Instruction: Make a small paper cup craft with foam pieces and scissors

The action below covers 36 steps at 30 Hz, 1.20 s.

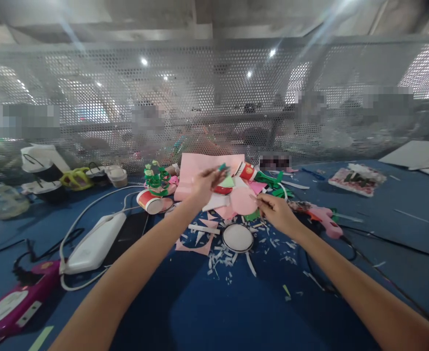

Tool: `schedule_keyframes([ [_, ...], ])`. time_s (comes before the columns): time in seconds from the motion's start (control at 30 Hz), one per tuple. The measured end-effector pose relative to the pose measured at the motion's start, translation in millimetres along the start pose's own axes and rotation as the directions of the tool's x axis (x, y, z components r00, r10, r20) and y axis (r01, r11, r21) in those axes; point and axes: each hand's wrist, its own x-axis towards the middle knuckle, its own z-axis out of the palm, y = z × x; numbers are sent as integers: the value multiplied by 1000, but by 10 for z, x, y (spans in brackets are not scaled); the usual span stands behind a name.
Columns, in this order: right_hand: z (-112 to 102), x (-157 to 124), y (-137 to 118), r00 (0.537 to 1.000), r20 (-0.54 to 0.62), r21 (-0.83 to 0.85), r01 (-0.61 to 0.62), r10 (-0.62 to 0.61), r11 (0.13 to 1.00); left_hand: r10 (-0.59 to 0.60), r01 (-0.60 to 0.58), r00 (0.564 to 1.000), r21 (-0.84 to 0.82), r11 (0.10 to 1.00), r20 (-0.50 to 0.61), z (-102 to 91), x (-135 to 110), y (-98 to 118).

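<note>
My right hand [276,209] is closed at the edge of a round pink paper piece [243,201], pinching it between thumb and fingers. Raised over the heap of paper, my left hand [207,184] has its fingers closed on a small teal-green thing [222,167], too blurred to name. Behind that hand lies a large pink sheet [189,170]. A red paper cup [246,170] rests on its side between the hands, further back. Below them is a round white disc with a dark rim [238,238], amid white paper scraps [218,263].
A pink glue gun [326,222] lies right of my right hand, its cord trailing. On the left are a white power bank [93,243], a magenta power strip [20,297] and cables. Another red cup [149,202] stands beside green paper curls [156,180]. A perforated metal screen [214,97] rises behind.
</note>
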Motion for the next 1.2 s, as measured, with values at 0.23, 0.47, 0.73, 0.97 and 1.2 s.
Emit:
schedule_keyframes([
  [0.23, 2, 26, 91, 974, 63, 233, -227, 218, 946, 270, -241, 958, 794, 558, 101, -534, 42, 329],
  [0.47, 25, 14, -13, 937, 158, 471, -350, 313, 810, 271, -647, 760, 727, 230, 591, -769, -286, 261],
  [0.73, -33, -34, -217, 733, 642, 658, -677, 223, 330, 227, -898, 437, 437, 53, 871, -460, -679, 149],
  [0.97, 37, -64, -288, 832, 461, 701, -555, 309, 448, 38, -286, 919, 597, 749, 393, -221, -718, 37],
  [1.2, 42, -56, -324, 816, 454, 714, -573, 358, 402, -92, -53, 941, 410, 911, 325, -207, -718, 27],
])
